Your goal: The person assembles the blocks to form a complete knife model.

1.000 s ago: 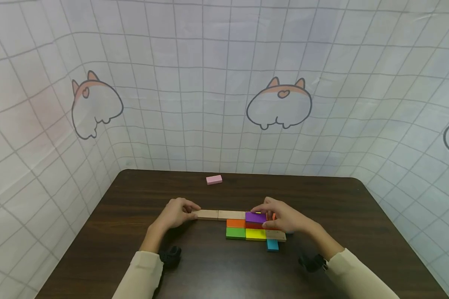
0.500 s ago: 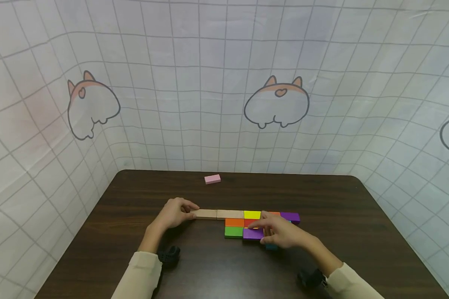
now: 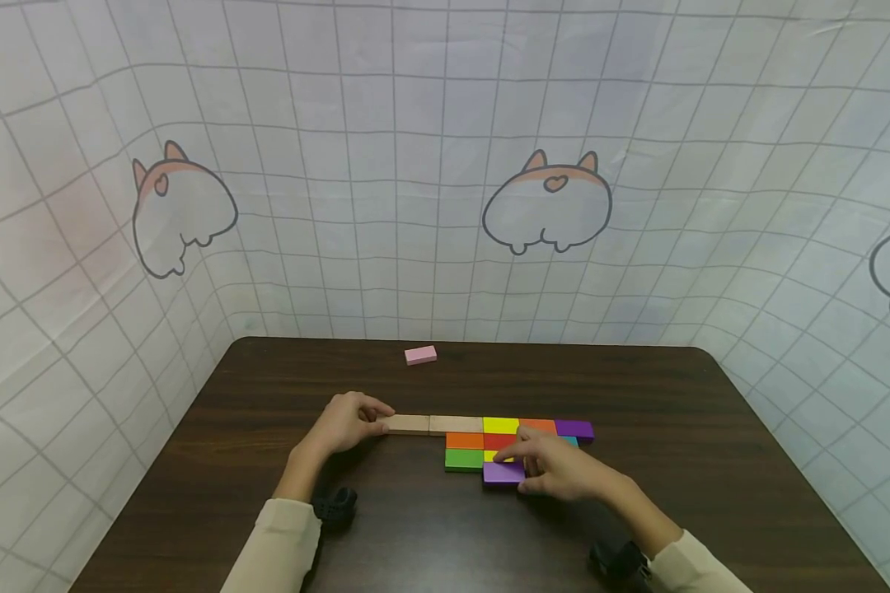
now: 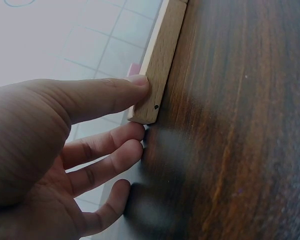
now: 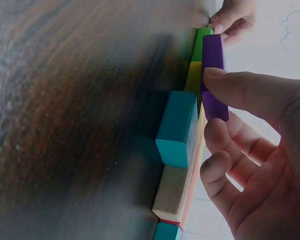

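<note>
My left hand (image 3: pixel 348 424) pinches the left end of a plain wooden block (image 3: pixel 409 424), thumb against its near side in the left wrist view. A second plain block (image 3: pixel 456 424) continues that back row. Between the thumb and fingers of my right hand (image 3: pixel 559 465) is a purple block (image 3: pixel 504 473), held above the near edge of a yellow block (image 5: pixel 192 80). Green (image 3: pixel 463 460), orange (image 3: pixel 464 441) and red (image 3: pixel 498 441) blocks lie flat, side by side. A teal block (image 5: pixel 175 122) sticks out at the front, hidden by my right hand in the head view.
A yellow (image 3: pixel 500 425), an orange (image 3: pixel 537 425) and another purple block (image 3: pixel 574 430) extend the back row rightward. One pink block (image 3: pixel 420 355) lies apart near the far edge of the dark wooden table (image 3: pixel 304 362). A gridded white cloth (image 3: pixel 430 206) hangs behind and at the sides.
My right hand has carried the purple block from over the back rows toward me, to the front edge of the yellow block. The left hand keeps its place on the wooden block.
</note>
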Tool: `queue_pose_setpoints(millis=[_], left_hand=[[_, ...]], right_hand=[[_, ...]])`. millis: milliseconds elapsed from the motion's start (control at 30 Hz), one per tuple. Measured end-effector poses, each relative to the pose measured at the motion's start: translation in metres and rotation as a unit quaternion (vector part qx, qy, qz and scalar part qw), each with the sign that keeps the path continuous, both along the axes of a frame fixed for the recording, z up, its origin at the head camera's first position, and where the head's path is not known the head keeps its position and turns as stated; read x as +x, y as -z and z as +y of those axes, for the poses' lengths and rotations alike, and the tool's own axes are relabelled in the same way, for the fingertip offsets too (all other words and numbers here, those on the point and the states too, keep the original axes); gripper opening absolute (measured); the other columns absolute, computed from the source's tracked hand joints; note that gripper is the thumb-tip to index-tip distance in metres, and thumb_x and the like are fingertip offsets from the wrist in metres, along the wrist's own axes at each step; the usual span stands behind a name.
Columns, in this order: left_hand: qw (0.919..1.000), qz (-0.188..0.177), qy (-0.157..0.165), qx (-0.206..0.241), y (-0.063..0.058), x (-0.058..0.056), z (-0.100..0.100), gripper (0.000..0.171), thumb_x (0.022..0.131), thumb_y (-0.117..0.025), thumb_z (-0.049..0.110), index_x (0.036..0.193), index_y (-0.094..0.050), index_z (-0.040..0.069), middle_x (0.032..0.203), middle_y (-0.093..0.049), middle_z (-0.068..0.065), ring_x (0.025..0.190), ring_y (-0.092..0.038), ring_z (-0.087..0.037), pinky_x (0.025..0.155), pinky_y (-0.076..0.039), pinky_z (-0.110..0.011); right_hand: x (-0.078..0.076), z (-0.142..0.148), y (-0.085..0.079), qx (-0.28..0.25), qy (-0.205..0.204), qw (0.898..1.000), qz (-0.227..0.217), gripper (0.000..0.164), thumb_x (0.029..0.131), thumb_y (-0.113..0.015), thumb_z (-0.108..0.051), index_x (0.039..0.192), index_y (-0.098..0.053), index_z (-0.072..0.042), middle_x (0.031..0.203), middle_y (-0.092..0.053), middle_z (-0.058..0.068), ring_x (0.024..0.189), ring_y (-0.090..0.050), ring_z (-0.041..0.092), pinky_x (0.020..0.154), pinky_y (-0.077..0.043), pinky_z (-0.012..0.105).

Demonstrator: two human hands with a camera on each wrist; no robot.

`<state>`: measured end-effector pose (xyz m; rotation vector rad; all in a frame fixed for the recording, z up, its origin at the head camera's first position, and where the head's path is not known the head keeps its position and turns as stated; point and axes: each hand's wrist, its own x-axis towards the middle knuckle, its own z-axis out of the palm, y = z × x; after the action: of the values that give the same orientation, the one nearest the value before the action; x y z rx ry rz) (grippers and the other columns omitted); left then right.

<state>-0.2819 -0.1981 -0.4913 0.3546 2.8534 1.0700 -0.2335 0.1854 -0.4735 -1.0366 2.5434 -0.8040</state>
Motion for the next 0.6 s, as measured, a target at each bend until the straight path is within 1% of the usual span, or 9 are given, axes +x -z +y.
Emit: queue_pose_setpoints(millis=[300,600], left_hand=[[1.0000,0.001,-0.001,-0.003,0.0000,-0.0002,0.0000,0.020,0.089,-0.080,0.018,0.109,-0.081,0.023,0.099,-0.068,-0.001,0.086,-0.059,-0.015,0.074,-0.052,-0.034],[1.0000,0.001,0.001,-0.002,-0.0004,0.0001,0.0001,0.020,0.089,-0.080,0.019,0.109,-0.081,0.023,0.100,-0.069,-0.001,0.087,-0.060,-0.015,0.075,-0.053,-0.035]], right_hand=[[0.0027,-0.0006,0.0019,0.026,0.007,0.999,0.017,0.039,0.086,-0.081,-0.013,0.123,-0.073,-0.023,0.093,-0.051,-0.004,0.078,-0.052,0.010,0.067,-0.043,0.021],[0.0034,-0.0003,0.0029,0.035,0.024,0.999,0.019,0.035,0.085,-0.081,-0.016,0.118,-0.072,-0.023,0.098,-0.055,-0.007,0.084,-0.054,0.012,0.071,-0.046,0.023]])
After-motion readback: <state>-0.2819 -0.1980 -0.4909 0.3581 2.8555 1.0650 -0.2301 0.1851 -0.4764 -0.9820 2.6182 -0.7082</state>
